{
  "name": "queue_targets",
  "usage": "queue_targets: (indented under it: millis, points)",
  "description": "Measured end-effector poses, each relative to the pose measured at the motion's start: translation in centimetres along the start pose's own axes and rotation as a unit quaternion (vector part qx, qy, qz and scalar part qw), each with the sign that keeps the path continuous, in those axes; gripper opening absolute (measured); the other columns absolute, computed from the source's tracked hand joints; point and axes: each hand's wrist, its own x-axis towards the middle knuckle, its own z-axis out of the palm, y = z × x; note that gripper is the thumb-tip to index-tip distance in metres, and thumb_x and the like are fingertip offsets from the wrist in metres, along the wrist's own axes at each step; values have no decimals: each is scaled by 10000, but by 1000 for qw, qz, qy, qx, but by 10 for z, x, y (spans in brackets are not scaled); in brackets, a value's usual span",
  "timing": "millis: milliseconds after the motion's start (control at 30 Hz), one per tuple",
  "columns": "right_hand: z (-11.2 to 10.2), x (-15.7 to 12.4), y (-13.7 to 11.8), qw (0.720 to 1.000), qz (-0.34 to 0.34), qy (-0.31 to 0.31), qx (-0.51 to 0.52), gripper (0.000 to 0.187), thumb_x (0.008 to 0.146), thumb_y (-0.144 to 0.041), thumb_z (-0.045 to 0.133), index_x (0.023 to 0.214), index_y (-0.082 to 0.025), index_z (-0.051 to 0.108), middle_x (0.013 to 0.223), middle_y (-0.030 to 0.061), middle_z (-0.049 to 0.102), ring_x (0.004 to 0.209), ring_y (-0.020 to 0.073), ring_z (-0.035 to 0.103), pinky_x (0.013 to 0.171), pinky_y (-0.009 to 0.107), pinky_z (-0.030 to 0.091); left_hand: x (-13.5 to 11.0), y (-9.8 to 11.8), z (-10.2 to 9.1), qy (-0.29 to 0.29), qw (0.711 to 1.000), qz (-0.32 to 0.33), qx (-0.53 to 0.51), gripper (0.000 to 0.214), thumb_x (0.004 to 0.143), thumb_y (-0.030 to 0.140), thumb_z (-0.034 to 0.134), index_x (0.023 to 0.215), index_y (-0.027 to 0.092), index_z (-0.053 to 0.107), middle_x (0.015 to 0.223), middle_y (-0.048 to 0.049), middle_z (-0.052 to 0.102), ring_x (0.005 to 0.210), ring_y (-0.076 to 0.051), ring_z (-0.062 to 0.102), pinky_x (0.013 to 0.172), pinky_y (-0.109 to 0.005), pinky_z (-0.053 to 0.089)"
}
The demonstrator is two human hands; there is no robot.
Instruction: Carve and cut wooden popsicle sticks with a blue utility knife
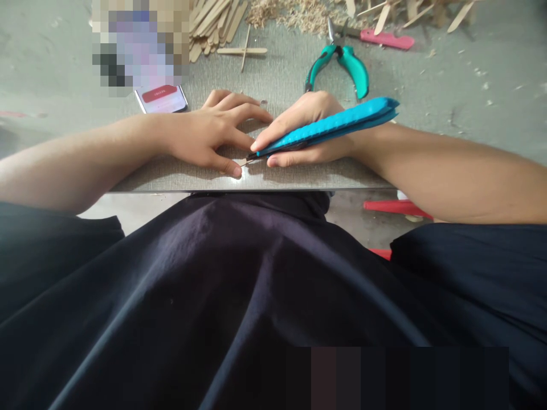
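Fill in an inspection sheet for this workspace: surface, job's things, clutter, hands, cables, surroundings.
Surface: grey textured table, littered with shavings near the top of the view.
Job's things: blue cutter, its tip near the left thumb; pale piece at the tip, too small to identify.
Clutter: stick pile, crossed sticks, green pliers, pink-handled tool, phone partly hidden by pixelation.
Hands: left hand on the table, fingers spread; right hand gripping the cutter.
Cables: nothing seen.
Surroundings: dark clothing below the table edge; red object beyond it at right, identity unclear.
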Motion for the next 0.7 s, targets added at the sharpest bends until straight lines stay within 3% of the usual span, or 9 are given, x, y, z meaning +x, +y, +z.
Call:
queue_targets:
  millis: [333, 533, 700]
  points:
    - [0, 1, 1, 1000, 10, -3, 4, 360, 971, -437, 936, 1310, -318, 907, 1095, -13, 918, 905, 148, 816, 823, 214, 621, 1, -3, 2, 9, 1000, 8, 2, 517, 867, 818, 670, 1283, 581, 865, 1676, 61, 682, 1714, -476, 358, 1410, -703, 243]
    - [2, 0, 2, 997, -64, 35, 0, 363, 952, -392, 943, 1307, -318, 919, 1041, -5, 916, 843, 187, 837, 754, 257, 619, 2, -6, 4, 20, 1000, 12, -13, 574, 824, 872, 705, 1219, 498, 890, 1660, 28, 690, 1671, -501, 379, 1381, -669, 269]
    - [1, 0, -1, 1000, -15, 11, 6, 358, 986, -415, 922, 1321, -289, 903, 1096, 7, 916, 890, 171, 823, 824, 246, 626, 2, -6, 5, 23, 1000, 18, -7, 527, 839, 851, 705, 1216, 529, 883, 1612, 22, 724, 1694, -481, 370, 1386, -660, 287]
